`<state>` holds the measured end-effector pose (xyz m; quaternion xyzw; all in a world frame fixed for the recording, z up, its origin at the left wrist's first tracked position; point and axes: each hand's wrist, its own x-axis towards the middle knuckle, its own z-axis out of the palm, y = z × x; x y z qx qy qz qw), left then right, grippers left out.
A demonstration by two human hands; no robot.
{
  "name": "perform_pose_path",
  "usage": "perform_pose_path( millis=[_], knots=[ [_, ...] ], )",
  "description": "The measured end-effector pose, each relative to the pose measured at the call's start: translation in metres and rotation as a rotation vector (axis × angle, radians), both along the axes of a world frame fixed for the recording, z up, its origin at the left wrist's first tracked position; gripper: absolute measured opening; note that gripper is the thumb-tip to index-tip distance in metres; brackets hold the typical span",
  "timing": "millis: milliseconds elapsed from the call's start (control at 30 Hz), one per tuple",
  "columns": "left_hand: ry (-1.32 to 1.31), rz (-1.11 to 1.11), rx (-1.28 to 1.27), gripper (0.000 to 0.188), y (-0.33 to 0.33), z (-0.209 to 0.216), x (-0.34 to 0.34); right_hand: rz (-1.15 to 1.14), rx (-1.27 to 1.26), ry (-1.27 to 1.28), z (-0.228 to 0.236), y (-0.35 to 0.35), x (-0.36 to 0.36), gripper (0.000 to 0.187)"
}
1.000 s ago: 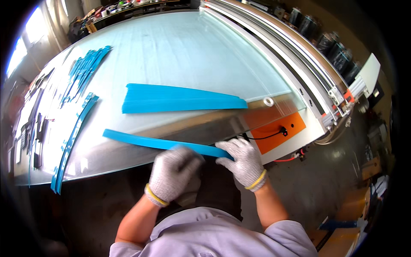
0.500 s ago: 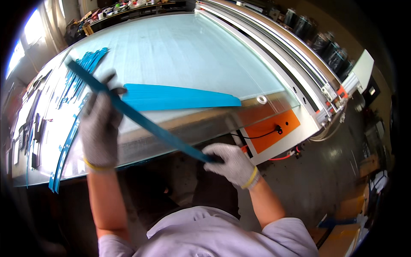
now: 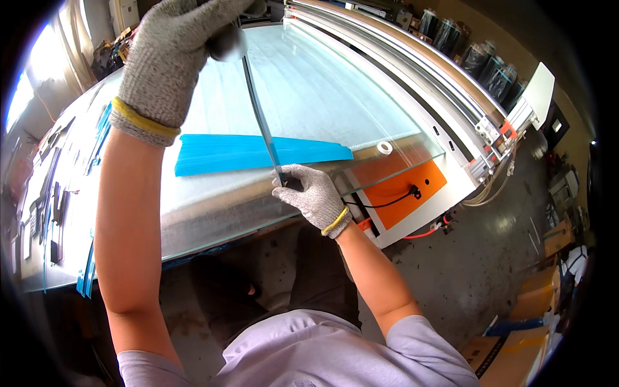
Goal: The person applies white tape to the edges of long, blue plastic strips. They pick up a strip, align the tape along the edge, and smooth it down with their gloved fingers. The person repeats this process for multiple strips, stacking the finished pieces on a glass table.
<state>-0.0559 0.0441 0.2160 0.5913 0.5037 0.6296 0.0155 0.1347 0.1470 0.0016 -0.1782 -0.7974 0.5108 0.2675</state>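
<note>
A long thin strip (image 3: 259, 113), dark and seen nearly edge-on, runs between my two gloved hands above the glass-topped table (image 3: 309, 77). My left hand (image 3: 169, 61), raised high at the upper left, closes around its far end; some of those fingers are cut off by the frame's top. At the near end my right hand (image 3: 313, 195) pinches the strip between thumb and fingers, just over the table's front edge. Behind the strip, a fanned stack of bright blue strips (image 3: 216, 155) lies flat on the glass.
More blue strips (image 3: 86, 267) lie at the left, partly hidden by my left arm, beside dark strips and pieces (image 3: 57, 219). A white ring (image 3: 385, 148) rests near the right corner. An orange panel (image 3: 409, 193) with a black cable and a metal rail (image 3: 412, 84) border the right side.
The strip has swung from a leftward slant to steeper and edge-on. My left hand has risen up toward the top, and my right hand has moved up and left.
</note>
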Motion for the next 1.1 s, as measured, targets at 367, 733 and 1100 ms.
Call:
perform_pose_path(
  millis=[367, 733, 1100],
  knots=[
    [-0.19, -0.052, 0.048, 0.039, 0.001, 0.02, 0.049, -0.027, 0.019, 0.164, -0.016, 0.005, 0.004, 0.032],
    [0.127, 0.209, 0.146, 0.047, 0.0, -0.005, -0.023, 0.015, -0.052, 0.026, -0.015, 0.007, 0.003, 0.026],
    [0.254, 0.377, 0.162, 0.061, -0.002, 0.02, -0.017, 0.031, -0.042, -0.024, -0.009, 0.006, 0.004, 0.025]
  ],
)
